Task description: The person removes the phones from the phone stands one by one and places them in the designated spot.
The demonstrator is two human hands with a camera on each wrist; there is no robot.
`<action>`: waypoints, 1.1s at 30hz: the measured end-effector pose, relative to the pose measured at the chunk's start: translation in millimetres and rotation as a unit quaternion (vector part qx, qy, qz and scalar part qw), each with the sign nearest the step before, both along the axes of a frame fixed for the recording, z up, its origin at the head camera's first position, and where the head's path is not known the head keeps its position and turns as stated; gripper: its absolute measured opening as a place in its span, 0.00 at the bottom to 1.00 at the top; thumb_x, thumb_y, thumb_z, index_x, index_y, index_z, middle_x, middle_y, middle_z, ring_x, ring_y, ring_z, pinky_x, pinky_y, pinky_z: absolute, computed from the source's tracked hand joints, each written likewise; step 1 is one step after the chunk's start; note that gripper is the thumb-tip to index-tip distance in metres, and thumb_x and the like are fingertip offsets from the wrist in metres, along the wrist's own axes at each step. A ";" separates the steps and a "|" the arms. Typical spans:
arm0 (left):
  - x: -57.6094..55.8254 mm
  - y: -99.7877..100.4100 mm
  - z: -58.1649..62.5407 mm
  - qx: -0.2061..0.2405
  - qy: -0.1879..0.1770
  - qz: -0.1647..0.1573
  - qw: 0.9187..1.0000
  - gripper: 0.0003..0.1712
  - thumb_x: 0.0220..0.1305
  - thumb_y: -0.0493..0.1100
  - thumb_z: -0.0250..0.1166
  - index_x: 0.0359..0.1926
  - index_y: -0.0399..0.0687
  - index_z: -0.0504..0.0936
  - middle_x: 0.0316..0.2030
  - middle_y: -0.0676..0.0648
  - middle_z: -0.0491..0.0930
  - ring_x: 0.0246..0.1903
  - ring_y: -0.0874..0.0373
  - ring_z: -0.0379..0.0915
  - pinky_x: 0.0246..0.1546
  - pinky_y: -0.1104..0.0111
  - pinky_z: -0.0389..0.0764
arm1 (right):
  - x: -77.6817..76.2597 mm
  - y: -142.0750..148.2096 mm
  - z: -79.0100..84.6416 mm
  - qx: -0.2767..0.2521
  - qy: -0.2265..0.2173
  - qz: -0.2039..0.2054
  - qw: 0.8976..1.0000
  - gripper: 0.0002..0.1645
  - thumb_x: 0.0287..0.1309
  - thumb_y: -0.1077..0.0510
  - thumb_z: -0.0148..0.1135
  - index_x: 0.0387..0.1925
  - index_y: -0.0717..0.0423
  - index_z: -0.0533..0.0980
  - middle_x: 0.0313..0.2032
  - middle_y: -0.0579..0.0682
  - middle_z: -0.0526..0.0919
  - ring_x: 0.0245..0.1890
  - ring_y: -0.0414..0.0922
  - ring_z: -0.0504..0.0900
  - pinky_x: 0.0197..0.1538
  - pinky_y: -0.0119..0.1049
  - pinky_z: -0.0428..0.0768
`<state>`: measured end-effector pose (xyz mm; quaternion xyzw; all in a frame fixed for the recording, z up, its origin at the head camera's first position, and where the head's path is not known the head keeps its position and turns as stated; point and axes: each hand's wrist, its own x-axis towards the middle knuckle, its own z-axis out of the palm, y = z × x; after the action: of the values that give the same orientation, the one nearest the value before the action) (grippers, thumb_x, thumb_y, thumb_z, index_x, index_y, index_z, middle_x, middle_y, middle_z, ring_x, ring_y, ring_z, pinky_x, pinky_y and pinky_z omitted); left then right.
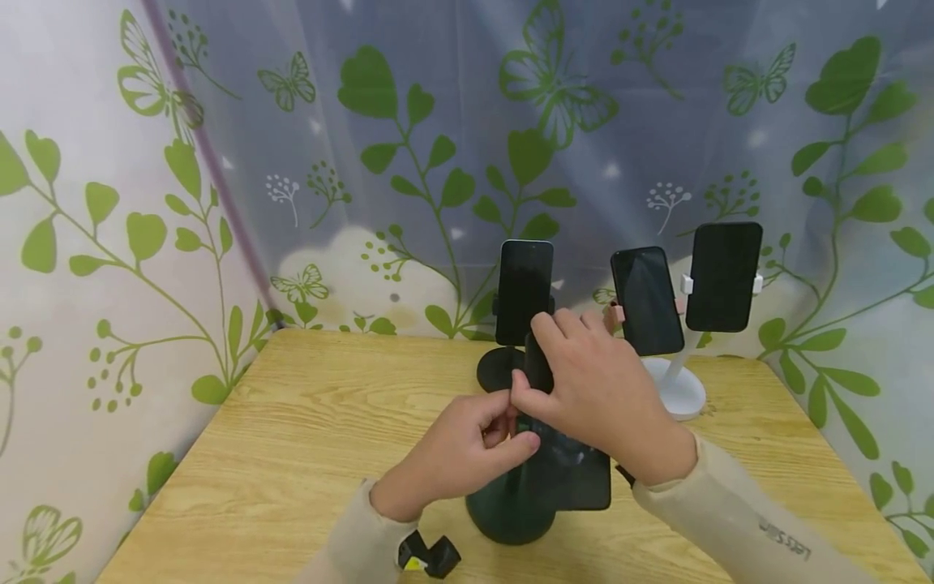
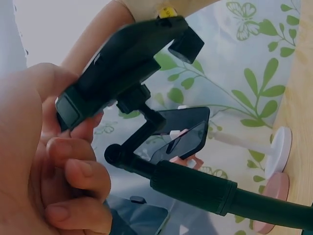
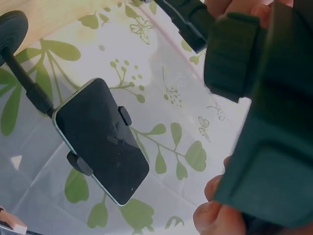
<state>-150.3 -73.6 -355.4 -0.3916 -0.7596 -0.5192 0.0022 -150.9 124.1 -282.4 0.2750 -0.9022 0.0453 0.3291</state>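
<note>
A dark green phone stand (image 2: 195, 191) stands upright at the front middle of the table, on a round base (image 1: 511, 519). Its clamp (image 3: 269, 171) carries a dark phone (image 1: 572, 478), tilted in the head view. My right hand (image 1: 594, 389) reaches over the phone's upper part and grips it, fingers curled past the far edge. At the left side, my left hand (image 1: 467, 446) pinches the end of the clamp between thumb and fingers. The left wrist view shows its other fingers (image 2: 80, 181) curled below the clamp. My hands partly hide the clamp and phone.
Behind stands a phone on a black stand (image 1: 499, 369). To the right, one phone (image 1: 648, 300) sits in a pink holder and another (image 1: 724, 276) in a white stand (image 1: 679, 397). The wooden table (image 1: 314, 389) meets a leaf-patterned curtain (image 1: 409, 203) at the back.
</note>
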 end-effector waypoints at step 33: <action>-7.6 -1.3 -7.0 0.030 -0.063 -0.078 0.995 0.28 0.74 0.39 0.62 0.14 0.48 0.64 0.11 0.58 0.58 0.09 0.67 0.51 0.15 0.74 0.56 | 4.4 -6.3 -0.4 -0.005 -0.010 0.025 1.000 0.20 0.52 0.44 0.65 0.32 0.52 0.68 0.24 0.45 0.62 0.23 0.44 0.61 0.23 0.35 0.61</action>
<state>-157.9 -74.9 -362.3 -0.4161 -0.7094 -0.5642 -0.0738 -146.5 117.8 -282.9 0.2956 -0.8980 0.0613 0.3201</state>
